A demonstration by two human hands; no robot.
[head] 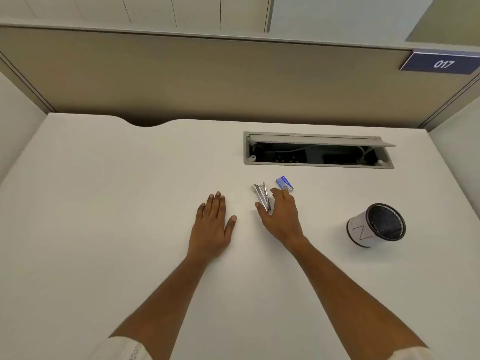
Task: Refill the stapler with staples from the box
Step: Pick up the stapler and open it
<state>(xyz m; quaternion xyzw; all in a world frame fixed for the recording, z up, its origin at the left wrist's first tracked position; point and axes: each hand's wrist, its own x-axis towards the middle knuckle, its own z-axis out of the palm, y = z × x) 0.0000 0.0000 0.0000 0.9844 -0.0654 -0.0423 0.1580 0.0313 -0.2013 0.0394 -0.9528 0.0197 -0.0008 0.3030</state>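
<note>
While the left hand [211,224] lies flat, the right hand [281,216] pinches the stapler [262,196].

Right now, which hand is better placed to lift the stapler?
Right. The right hand has thumb and fingers curled round the stapler, with the staple box just beyond its fingertips. The left hand lies flat on the desk, apart from both.

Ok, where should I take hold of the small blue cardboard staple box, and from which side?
Likely pinch the small blue staple box across its long sides from above: it lies flat on the white desk, and the silver stapler and right hand crowd its near-left side.
</note>
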